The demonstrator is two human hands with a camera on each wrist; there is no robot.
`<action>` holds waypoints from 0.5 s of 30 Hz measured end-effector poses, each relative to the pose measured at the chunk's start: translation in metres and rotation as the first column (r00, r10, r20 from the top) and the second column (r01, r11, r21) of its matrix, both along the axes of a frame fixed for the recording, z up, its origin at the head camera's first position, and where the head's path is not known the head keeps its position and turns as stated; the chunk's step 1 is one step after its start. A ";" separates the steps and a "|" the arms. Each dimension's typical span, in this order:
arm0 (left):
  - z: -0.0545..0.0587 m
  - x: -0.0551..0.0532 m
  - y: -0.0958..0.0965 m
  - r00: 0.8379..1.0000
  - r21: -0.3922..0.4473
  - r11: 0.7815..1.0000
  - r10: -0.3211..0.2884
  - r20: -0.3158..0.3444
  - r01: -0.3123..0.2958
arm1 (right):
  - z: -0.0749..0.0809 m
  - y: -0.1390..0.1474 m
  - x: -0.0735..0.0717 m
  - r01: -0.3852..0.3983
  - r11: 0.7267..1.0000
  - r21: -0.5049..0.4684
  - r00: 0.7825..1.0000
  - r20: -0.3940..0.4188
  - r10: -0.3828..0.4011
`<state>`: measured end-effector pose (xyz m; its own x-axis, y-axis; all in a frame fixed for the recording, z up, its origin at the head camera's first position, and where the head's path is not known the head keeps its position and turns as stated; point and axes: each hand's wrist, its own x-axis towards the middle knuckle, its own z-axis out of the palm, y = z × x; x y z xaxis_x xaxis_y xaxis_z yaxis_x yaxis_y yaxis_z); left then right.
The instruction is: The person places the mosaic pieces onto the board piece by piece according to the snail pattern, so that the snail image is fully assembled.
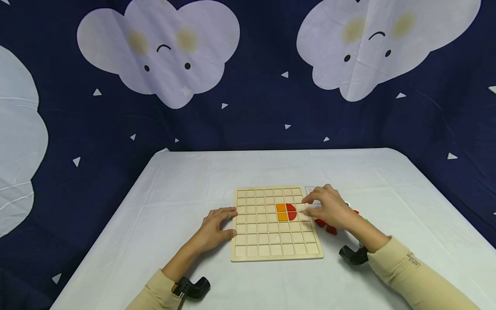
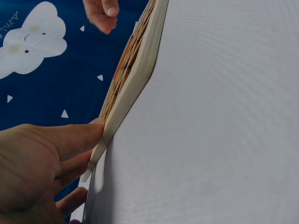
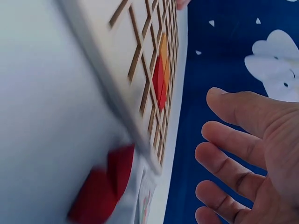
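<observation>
A square wooden grid board (image 1: 253, 252) lies on the table. Two orange square tiles (image 1: 280, 208) sit side by side with two red quarter-round tiles (image 1: 292, 215) in its cells, right of the middle. My left hand (image 1: 214, 228) rests at the board's left edge, fingers extended and fingertips touching the rim. Over the board's right edge hovers my right hand (image 1: 329, 206), fingers loosely bent and apart; the right wrist view shows nothing in them. Below that hand lie loose red pieces (image 1: 331, 229), partly covered by the hand and wrist.
A printed sheet (image 1: 309, 190) shows behind the board's far right corner, mostly hidden by my right hand. Bits of green and white pieces peek out beside the right forearm. A white cloth covers the table (image 1: 186, 185); a dark blue cloud-patterned curtain (image 1: 255, 120) hangs behind.
</observation>
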<state>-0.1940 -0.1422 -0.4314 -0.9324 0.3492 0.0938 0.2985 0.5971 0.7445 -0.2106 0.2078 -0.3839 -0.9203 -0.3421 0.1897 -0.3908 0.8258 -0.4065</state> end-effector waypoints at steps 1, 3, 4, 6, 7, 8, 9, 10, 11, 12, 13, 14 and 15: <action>0.000 0.000 0.000 1.000 0.000 1.000 0.000 -0.003 0.000 | 0.000 0.004 0.001 0.012 1.000 0.004 1.000 0.003 -0.012; 0.000 0.000 0.000 1.000 -0.001 1.000 0.000 -0.006 0.000 | 0.000 0.010 0.004 0.034 0.999 0.007 0.999 0.015 -0.034; 0.001 0.000 0.000 1.000 0.001 1.000 -0.001 -0.007 0.001 | 0.000 0.013 0.005 0.044 0.999 0.007 0.999 0.020 -0.044; 0.001 0.000 0.000 1.000 0.001 1.000 0.000 -0.012 0.000 | -0.001 0.020 0.008 0.057 0.998 0.008 0.998 0.025 -0.057; 0.001 0.000 0.000 1.000 0.001 1.000 0.000 -0.012 0.000 | -0.001 0.023 0.009 0.061 0.998 0.006 0.998 0.028 -0.062; 0.000 0.000 0.000 1.000 0.000 1.000 0.001 -0.011 -0.001 | -0.002 0.026 0.010 0.068 0.998 0.004 0.997 0.030 -0.068; 0.000 0.000 0.000 1.000 0.000 1.000 0.001 -0.009 -0.001 | -0.002 0.030 0.012 0.070 0.998 0.003 0.997 0.028 -0.070; 0.000 0.000 0.000 1.000 -0.001 1.000 0.001 -0.007 -0.001 | -0.003 0.033 0.013 0.076 0.997 0.002 0.997 0.029 -0.076; 0.000 0.000 0.000 1.000 -0.001 1.000 0.001 -0.005 -0.001 | -0.003 0.037 0.014 0.080 0.997 0.001 0.996 0.028 -0.080; 0.000 0.000 0.000 1.000 -0.001 1.000 0.001 -0.002 -0.001 | -0.004 0.041 0.015 0.084 0.996 0.000 0.996 0.028 -0.084; 0.000 0.000 0.000 1.000 -0.002 1.000 0.000 0.002 0.000 | -0.004 0.045 0.016 0.087 0.996 -0.003 0.996 0.030 -0.087; 0.000 0.000 0.000 1.000 -0.003 1.000 -0.001 0.000 0.001 | -0.004 0.049 0.017 0.092 0.996 -0.004 0.995 0.032 -0.092; 0.000 0.000 0.000 1.000 -0.004 1.000 -0.001 0.000 0.001 | -0.004 0.053 0.018 0.100 0.995 -0.006 0.994 0.036 -0.100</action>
<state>-0.1945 -0.1422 -0.4315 -0.9318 0.3509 0.0926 0.2997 0.5999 0.7418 -0.1922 0.2607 -0.3883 -0.9560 -0.2467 0.1586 -0.2916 0.8568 -0.4252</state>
